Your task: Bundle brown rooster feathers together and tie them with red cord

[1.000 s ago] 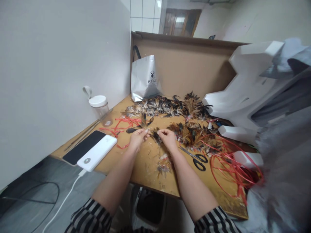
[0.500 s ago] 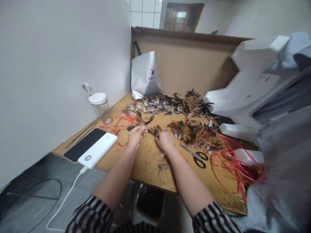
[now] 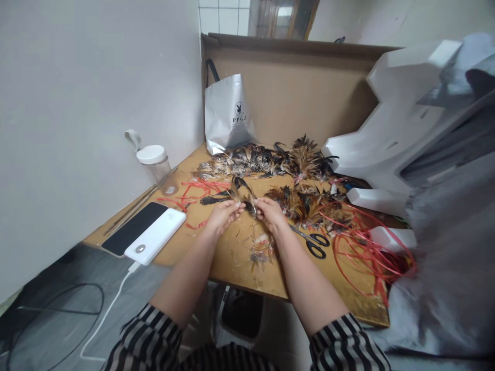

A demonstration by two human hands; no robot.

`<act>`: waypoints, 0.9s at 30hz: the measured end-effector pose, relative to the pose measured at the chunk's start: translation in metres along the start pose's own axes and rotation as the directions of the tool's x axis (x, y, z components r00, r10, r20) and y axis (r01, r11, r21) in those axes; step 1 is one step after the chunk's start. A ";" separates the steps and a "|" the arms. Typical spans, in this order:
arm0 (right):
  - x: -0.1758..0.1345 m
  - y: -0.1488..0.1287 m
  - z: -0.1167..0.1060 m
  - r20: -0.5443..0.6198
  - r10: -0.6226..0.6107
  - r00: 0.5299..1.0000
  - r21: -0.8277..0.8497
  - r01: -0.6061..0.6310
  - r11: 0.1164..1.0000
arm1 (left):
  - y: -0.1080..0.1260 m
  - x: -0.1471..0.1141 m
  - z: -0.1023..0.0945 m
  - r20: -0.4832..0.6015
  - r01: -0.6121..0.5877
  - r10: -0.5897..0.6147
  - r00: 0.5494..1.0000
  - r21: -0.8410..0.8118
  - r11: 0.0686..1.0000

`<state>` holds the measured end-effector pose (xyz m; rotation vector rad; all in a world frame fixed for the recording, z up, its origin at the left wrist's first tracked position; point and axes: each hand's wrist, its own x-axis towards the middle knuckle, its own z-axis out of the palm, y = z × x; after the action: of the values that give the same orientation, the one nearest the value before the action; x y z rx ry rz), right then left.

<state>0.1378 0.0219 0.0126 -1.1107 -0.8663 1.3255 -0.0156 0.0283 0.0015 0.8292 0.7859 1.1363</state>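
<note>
Over the middle of the table, my left hand (image 3: 224, 216) pinches the lower end of a few brown and black feathers (image 3: 242, 185). Facing it closely, my right hand (image 3: 271, 212) has thumb and fingers closed on the same small bunch, from its right side. The exact grip points are partly hidden by the fingertips. A dark feather (image 3: 213, 199) lies just beyond my left hand. Beside my right hand spreads a pile of brown feathers (image 3: 305, 203). Black-handled scissors (image 3: 317, 246) lie right of my right wrist, their blade tips hidden behind it.
A long feather heap (image 3: 251, 161) lines the back, before a silver bag (image 3: 226, 116). Red plastic strips (image 3: 203, 188) and a tangled red coil (image 3: 371, 257) flank the work area. A jar (image 3: 154, 162), phone (image 3: 133, 226) and white power bank (image 3: 157, 237) stand left; white foam (image 3: 371, 134) right.
My right hand has risen from the table and turned, its fingertips now at the feathers. My left hand has shifted slightly right, and the bunch stands between both hands. The view has tilted slightly.
</note>
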 end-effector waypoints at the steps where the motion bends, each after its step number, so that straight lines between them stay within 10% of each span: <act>1: -0.001 -0.001 0.001 -0.002 0.012 1.000 0.038 -0.012 0.999 | -0.001 -0.001 0.000 0.037 0.019 -0.020 0.999 0.003 1.000; 15: -0.009 0.004 0.018 -0.085 -0.066 0.994 0.019 0.068 0.998 | -0.004 -0.006 0.008 0.158 0.135 -0.133 0.978 -0.002 0.991; 27: -0.008 -0.008 0.004 0.374 0.184 0.909 0.428 -0.345 0.835 | 0.002 -0.006 0.004 0.229 0.098 -0.057 0.972 -0.172 0.980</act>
<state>0.1356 0.0152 0.0226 -0.6369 -0.5573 1.8746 -0.0140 0.0222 0.0056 0.7504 0.5153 1.0079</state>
